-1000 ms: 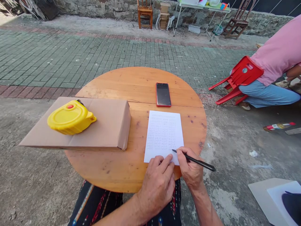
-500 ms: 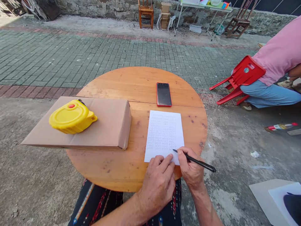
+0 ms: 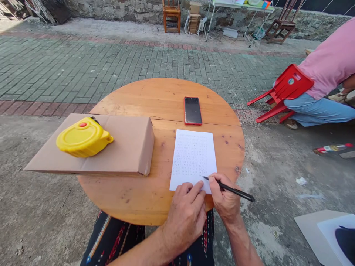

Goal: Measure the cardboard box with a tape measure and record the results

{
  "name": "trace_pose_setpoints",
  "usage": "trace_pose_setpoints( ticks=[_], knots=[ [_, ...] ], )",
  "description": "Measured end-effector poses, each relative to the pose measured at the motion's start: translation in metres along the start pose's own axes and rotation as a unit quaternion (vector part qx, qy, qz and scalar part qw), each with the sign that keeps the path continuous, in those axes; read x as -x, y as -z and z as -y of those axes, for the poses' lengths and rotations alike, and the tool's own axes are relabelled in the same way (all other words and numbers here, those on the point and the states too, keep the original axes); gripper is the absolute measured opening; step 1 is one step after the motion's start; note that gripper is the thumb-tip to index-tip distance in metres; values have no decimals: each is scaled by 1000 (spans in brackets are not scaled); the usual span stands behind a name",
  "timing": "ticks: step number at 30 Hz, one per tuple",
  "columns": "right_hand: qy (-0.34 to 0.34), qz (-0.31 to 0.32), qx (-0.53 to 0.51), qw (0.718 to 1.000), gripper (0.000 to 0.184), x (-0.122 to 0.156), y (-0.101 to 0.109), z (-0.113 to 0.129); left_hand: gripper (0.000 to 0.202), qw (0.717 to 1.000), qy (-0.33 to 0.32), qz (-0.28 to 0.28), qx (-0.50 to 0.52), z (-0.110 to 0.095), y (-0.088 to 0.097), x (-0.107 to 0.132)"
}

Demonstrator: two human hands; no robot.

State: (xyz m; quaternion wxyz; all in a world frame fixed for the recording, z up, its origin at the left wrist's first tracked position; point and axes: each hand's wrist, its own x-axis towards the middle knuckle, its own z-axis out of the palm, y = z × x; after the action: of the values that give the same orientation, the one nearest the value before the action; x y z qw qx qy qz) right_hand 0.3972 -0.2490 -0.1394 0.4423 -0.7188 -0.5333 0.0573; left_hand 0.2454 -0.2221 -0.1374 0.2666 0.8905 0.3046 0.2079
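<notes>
A white sheet of paper (image 3: 193, 157) covered in small writing lies on a round wooden table (image 3: 166, 99). My right hand (image 3: 224, 199) grips a black pen (image 3: 231, 189) with its tip on the sheet's lower right corner. My left hand (image 3: 185, 216) rests on the paper's bottom edge, fingers lying flat and pressing it down. A red-cased phone (image 3: 192, 110) lies face up just beyond the sheet.
A flat cardboard box (image 3: 127, 147) overhangs the table's left side, with a yellow tape-measure case (image 3: 82, 137) on top. At right another person in a pink shirt (image 3: 330, 62) sits on a red plastic chair (image 3: 285, 90). Paving, chairs and a folding table lie beyond.
</notes>
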Motion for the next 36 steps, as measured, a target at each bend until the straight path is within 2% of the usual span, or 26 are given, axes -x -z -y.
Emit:
trace_pose_setpoints(
  ticks=[5, 10, 18, 36],
  knots=[
    [-6, 1, -5, 1000, 18, 0, 0, -1, 25, 1000, 5, 4, -2, -1, 1, 0],
    [-12, -6, -11, 1000, 18, 3, 0, -2, 32, 1000, 4, 21, -12, -2, 1, -1],
    [-18, -60, 9, 998, 17, 11, -3, -7, 31, 999, -6, 23, -36, -1, 0, 0],
    [-10, -52, 20, 998, 16, 7, -4, -5, 30, 999, -3, 27, -42, -1, 0, -1]
  ],
)
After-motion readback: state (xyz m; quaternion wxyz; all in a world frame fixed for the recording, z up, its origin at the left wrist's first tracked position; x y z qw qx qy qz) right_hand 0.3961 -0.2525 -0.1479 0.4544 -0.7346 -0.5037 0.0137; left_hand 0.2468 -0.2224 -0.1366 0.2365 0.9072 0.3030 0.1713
